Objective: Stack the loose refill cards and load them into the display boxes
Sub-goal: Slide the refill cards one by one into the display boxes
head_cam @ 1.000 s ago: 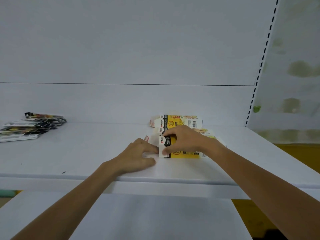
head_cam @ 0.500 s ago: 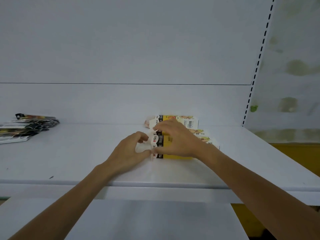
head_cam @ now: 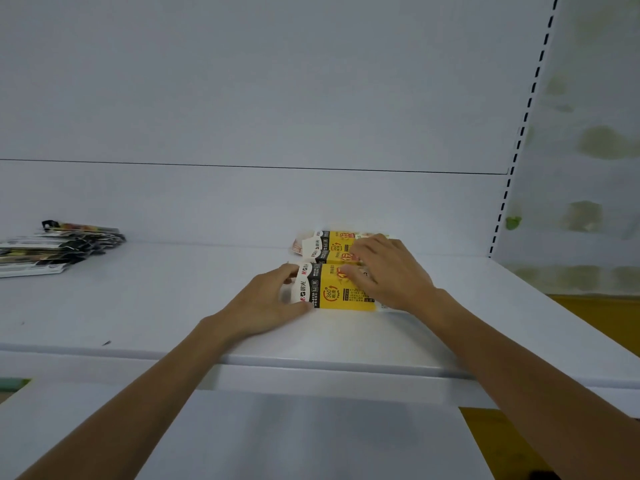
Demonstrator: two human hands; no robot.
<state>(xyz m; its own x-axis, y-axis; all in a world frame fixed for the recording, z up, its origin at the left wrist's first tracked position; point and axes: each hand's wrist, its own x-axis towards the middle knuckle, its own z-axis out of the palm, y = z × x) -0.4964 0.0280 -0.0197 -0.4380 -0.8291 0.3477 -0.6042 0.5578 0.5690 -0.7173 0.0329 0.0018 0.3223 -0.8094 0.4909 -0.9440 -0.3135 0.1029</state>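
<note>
- Your right hand (head_cam: 388, 268) has slid off the left end of the near box (head_cam: 341, 294). It now lies across the box's right part, fingers fairly straight, reaching onto the far box (head_cam: 329, 245) just behind. It presses down and grasps nothing.
- Your left hand (head_cam: 270, 303), flat on the shelf (head_cam: 138, 306) a second ago, now curls fingers and thumb round the white flap (head_cam: 299, 289) at the near box's left end.
- Both boxes lie flat, one just behind the other, toward the back right of the shelf.
- The pile of cards (head_cam: 59, 247) sits well apart at the far left, and neither hand touches it.
- You seem to be working that end open for loading, though I cannot tell from here whether the flap is open or tucked in.
- You hold no cards, so loading has not yet begun.
</note>
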